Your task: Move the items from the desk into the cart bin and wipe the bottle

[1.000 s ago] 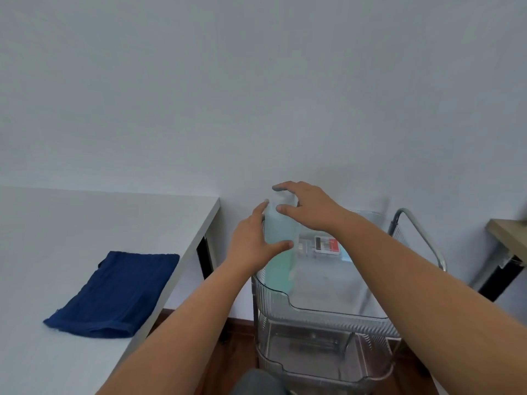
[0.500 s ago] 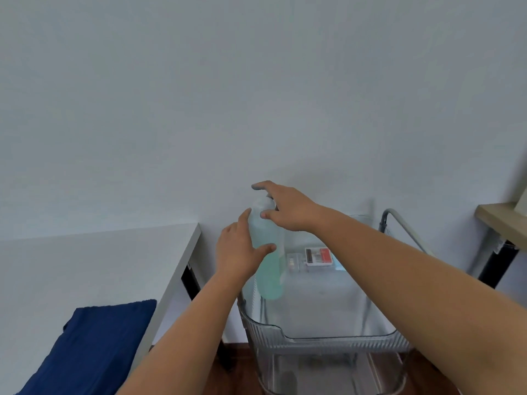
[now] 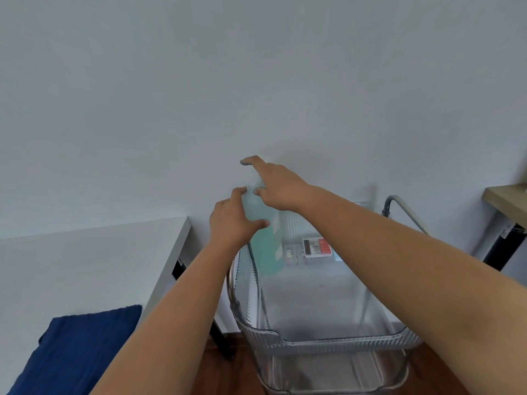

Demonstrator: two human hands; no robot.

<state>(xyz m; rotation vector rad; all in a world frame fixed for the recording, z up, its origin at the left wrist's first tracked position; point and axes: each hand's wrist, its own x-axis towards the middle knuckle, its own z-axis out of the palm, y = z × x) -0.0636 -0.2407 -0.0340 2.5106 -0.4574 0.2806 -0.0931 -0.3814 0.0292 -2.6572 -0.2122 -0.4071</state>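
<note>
A pale green translucent bottle stands upright in the far left corner of the clear cart bin. My left hand wraps its upper body from the left. My right hand rests on the bottle's top, with the index finger stretched out towards the wall. A red and white box and a small clear packet lie at the bin's far end. The dark blue cloth lies on the white desk at the lower left.
The cart has a metal handle at its far right and a lower tier below. A wooden shelf edge juts in at the right. A plain wall fills the background. Wood floor shows beneath the cart.
The bottle has gone lower into the bin's far left corner with both hands still on it. The view has tilted, so the cloth sits lower left.
</note>
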